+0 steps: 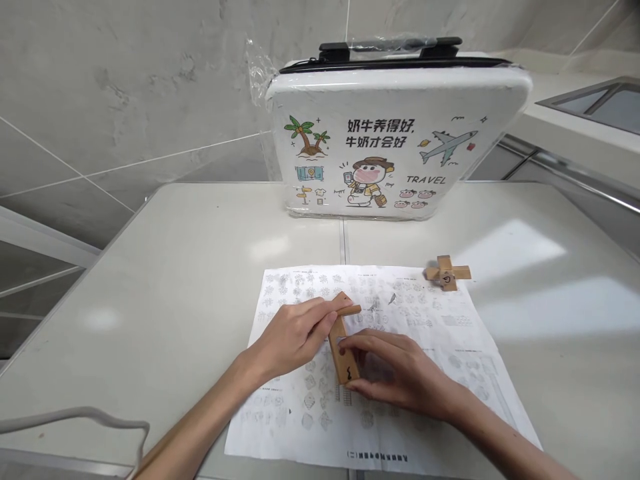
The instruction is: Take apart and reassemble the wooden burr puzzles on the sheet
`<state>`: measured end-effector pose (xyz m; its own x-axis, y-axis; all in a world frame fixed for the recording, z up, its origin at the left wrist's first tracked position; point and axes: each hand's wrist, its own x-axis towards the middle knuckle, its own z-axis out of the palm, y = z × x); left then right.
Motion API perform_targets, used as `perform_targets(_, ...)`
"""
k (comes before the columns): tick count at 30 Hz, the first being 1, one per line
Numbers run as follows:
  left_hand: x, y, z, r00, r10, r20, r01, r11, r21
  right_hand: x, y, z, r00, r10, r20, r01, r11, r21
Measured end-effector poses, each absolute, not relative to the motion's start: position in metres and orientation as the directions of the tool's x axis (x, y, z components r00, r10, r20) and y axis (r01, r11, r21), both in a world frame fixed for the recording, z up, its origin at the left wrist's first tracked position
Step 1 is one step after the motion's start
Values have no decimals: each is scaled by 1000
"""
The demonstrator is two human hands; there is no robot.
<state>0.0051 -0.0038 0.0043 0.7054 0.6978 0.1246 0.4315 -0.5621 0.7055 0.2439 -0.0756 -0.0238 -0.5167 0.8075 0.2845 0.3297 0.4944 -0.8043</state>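
Note:
My left hand (293, 337) pinches the upper end of a wooden puzzle assembly (342, 347), where a thin cross bar sticks out to the right. My right hand (397, 373) grips the lower part of the same long wooden block, which bears a black mark near its end. Both hands hold it just above a printed instruction sheet (440, 340) lying on the table. A second wooden cross-shaped puzzle (447, 273) lies by the sheet's far right corner, untouched.
A white plastic-wrapped suitcase (400, 127) with cartoon prints stands at the back of the pale table (175, 267). A grey cable (95, 417) loops at the front left edge. A tiled wall lies behind, and a ledge with a metal frame at the right.

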Motion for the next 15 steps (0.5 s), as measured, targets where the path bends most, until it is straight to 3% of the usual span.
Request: perform_targets(15, 8, -8, 0, 678, 713, 177, 429, -579, 693, 246, -71, -25, -498, 825, 266, 374, 481, -792)
